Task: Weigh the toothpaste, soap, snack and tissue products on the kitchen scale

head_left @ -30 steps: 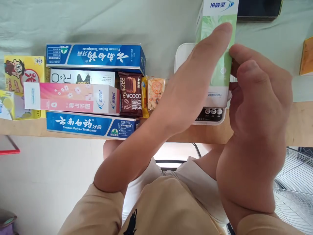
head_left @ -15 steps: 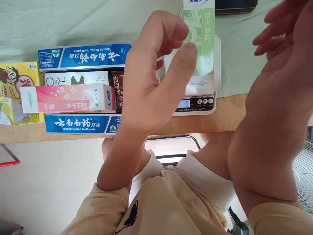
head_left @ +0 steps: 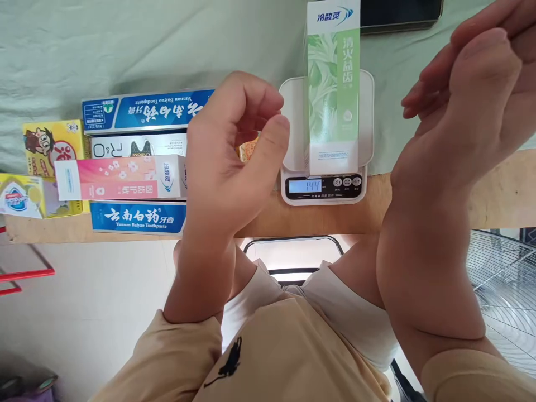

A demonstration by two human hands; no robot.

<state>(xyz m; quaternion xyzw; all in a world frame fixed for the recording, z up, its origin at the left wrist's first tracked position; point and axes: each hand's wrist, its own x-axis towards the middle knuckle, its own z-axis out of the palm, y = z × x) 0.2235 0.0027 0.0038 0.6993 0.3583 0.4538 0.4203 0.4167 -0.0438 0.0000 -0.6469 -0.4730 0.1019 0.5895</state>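
Observation:
A green and white toothpaste box (head_left: 334, 95) lies lengthwise on a small white kitchen scale (head_left: 322, 187) at the table's near edge. The scale's display reads 144. My left hand (head_left: 228, 162) hovers just left of the scale, fingers curled in toward the thumb with nothing in them. My right hand (head_left: 464, 106) is raised to the right of the scale, fingers stretched out and holding nothing. Neither hand touches the box.
Left of my left hand lie stacked toothpaste boxes: two blue ones (head_left: 142, 109), a pink one (head_left: 121, 177) and a white one (head_left: 138, 148). Yellow boxes (head_left: 52, 145) sit further left. A dark flat device (head_left: 400, 14) lies behind the scale. A fan grille (head_left: 502, 279) is below right.
Both hands let go of the green box and drew back from it. The left hand curled up and moved left; the right hand lifted away to the right. The scale display now shows 144.

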